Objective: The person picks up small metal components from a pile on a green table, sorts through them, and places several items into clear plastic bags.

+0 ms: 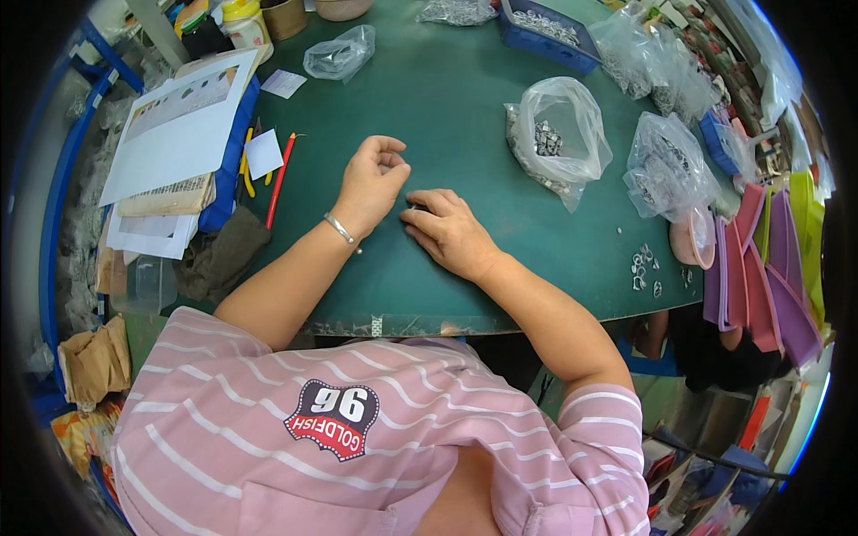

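Over the middle of the green table [429,107], my left hand [374,181] is raised with its fingers curled in toward the thumb. Whatever it may hold is hidden. A silver bangle circles that wrist. Just to its right, my right hand [454,234] rests low by the tabletop, thumb and fingers pinched together. A tiny greyish bit shows at its fingertips, too small to name. Farther right stands an opened clear plastic bag [581,165] of small metal pieces. Several loose ring-like metal pieces [640,268] lie near the table's right edge.
On the left are a red pencil [281,180], yellow-handled pliers [243,166], paper sheets [174,152] and a dark cloth [223,257]. A blue tray [547,50] of metal parts stands far right. Filled bags [668,170], a pink bowl [693,239] and coloured bins [760,268] line the right.
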`<state>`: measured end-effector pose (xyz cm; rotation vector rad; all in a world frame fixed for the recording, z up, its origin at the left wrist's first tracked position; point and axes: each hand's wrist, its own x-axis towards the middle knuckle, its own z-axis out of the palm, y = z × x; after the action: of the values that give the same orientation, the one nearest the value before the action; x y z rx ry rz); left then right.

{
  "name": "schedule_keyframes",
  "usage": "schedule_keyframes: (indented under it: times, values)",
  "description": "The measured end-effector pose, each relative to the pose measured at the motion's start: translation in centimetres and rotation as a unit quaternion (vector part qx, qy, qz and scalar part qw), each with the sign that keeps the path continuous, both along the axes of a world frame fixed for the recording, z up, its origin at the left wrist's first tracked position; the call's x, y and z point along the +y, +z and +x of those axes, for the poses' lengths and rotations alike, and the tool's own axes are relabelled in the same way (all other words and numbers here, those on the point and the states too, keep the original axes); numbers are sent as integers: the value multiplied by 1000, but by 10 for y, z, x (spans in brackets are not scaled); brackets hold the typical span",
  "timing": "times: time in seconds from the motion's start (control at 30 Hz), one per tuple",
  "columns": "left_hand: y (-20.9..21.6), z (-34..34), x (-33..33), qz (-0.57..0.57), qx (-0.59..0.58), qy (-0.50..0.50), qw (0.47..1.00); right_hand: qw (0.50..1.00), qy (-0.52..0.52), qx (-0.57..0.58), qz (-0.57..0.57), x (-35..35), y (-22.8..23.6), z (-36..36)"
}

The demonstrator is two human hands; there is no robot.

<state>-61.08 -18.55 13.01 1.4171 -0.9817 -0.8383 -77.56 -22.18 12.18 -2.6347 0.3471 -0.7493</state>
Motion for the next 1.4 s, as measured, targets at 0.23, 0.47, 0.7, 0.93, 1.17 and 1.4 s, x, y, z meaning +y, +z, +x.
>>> schedule_keyframes:
  times: [0.23,0.47,0.7,0.93,1.17,1.4]
  values:
    - [9,-2,8,48,12,-30,998,993,-63,-5,-101,-3,1,-7]
    - [13,-2,16,88,-155,-138,974,941,-232,-216,-116,-71,71,-19]
    - [14,-50,6,-7,-369,-300,880,941,-246,-177,-148,-136,83,-63]
    - [12,-63,-11,-86,-380,-322,863,914,-372,-163,-17,-92,79,-104]
    - [68,-87,-123,-242,-353,-137,893,795,-445,-119,395,-99,73,-125]
    - [50,-68,-183,174,-58,-232,955,747,-362,-214,514,-83,72,-127]
